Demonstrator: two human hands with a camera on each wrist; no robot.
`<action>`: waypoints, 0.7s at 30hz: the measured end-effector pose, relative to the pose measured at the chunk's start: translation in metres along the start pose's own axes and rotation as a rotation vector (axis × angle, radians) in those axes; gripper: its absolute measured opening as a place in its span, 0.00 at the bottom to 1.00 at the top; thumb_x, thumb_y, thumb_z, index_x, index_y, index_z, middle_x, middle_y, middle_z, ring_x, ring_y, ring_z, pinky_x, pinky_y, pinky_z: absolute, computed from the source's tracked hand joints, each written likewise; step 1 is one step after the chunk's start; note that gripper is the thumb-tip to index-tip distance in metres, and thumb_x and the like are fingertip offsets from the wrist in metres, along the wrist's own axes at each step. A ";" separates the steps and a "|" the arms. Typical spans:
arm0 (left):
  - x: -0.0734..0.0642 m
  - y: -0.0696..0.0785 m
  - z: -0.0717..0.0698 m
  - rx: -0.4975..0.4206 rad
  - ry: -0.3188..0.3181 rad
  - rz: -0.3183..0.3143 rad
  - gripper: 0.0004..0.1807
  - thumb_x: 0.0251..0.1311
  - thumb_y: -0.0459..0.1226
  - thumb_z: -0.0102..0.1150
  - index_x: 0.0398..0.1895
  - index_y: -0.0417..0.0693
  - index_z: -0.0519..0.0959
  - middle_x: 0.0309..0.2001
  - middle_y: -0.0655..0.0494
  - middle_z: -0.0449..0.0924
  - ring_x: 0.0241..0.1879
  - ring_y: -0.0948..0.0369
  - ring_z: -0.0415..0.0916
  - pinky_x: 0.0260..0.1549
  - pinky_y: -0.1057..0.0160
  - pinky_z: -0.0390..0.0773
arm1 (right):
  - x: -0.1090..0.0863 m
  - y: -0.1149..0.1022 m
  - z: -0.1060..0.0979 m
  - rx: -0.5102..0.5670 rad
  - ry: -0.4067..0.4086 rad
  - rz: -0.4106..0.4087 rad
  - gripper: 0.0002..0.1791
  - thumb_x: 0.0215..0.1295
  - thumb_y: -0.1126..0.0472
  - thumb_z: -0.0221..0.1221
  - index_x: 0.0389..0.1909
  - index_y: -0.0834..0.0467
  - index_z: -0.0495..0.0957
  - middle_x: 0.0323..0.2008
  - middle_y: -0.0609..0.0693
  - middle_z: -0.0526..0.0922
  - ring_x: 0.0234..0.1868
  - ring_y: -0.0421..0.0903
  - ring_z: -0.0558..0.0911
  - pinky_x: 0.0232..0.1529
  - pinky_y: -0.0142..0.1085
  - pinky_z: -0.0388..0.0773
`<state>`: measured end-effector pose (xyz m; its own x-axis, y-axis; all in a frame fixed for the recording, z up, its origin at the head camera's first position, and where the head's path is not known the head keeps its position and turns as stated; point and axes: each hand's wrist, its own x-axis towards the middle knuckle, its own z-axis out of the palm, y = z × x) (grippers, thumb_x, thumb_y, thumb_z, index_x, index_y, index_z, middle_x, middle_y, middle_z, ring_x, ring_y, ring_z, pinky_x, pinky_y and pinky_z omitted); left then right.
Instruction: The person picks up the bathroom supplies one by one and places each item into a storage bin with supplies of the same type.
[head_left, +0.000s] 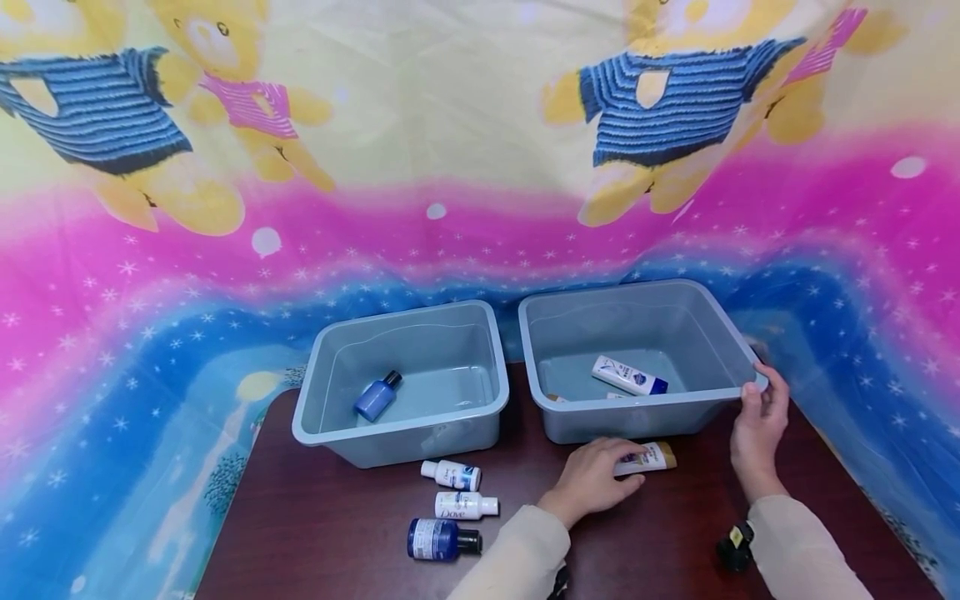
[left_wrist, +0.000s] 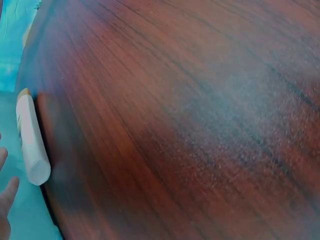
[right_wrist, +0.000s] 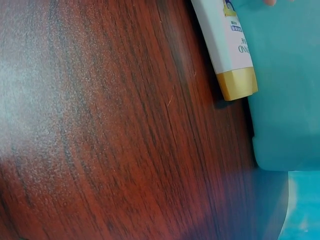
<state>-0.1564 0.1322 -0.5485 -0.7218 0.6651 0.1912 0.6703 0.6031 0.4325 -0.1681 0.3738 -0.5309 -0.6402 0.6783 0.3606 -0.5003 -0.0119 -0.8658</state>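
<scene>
My left hand (head_left: 600,479) reaches over a white squeeze tube with a gold cap (head_left: 651,458), its thumb spread apart from the fingers. In the left wrist view a gap shows between the fingertips (left_wrist: 7,197) and that tube (left_wrist: 33,142). The tube lies on the table along the front of the right grey plastic bin (head_left: 637,417). My right hand (head_left: 761,429) grips this bin's front right corner, thumb and fingers around the rim. Inside it lies a white bottle with a blue cap (head_left: 628,377); other items are mostly hidden behind the front wall.
A second grey bin (head_left: 401,437) on the left holds a blue bottle with a black cap (head_left: 375,398). Before it lie two small white bottles (head_left: 456,475) and a dark blue bottle (head_left: 435,540) on the brown table (head_left: 330,517). A printed cloth (head_left: 420,242) hangs behind.
</scene>
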 end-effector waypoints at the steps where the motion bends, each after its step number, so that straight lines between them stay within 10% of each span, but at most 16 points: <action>1: 0.000 -0.001 0.001 -0.006 0.003 -0.006 0.23 0.58 0.53 0.56 0.59 0.71 0.72 0.55 0.75 0.71 0.56 0.73 0.65 0.53 0.71 0.67 | 0.000 0.000 0.000 -0.003 -0.002 0.002 0.19 0.68 0.66 0.48 0.59 0.59 0.69 0.52 0.51 0.69 0.45 0.43 0.67 0.43 0.27 0.62; 21: 0.005 -0.005 0.023 0.004 0.079 -0.136 0.21 0.55 0.50 0.61 0.54 0.70 0.75 0.52 0.74 0.73 0.51 0.73 0.69 0.45 0.72 0.71 | -0.001 0.001 0.001 -0.025 0.012 0.003 0.20 0.66 0.61 0.52 0.59 0.59 0.69 0.51 0.50 0.70 0.43 0.43 0.68 0.42 0.29 0.61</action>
<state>-0.1597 0.1424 -0.5698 -0.8170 0.5406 0.2004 0.5662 0.6867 0.4559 -0.1689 0.3725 -0.5320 -0.6343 0.6874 0.3537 -0.4833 0.0045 -0.8755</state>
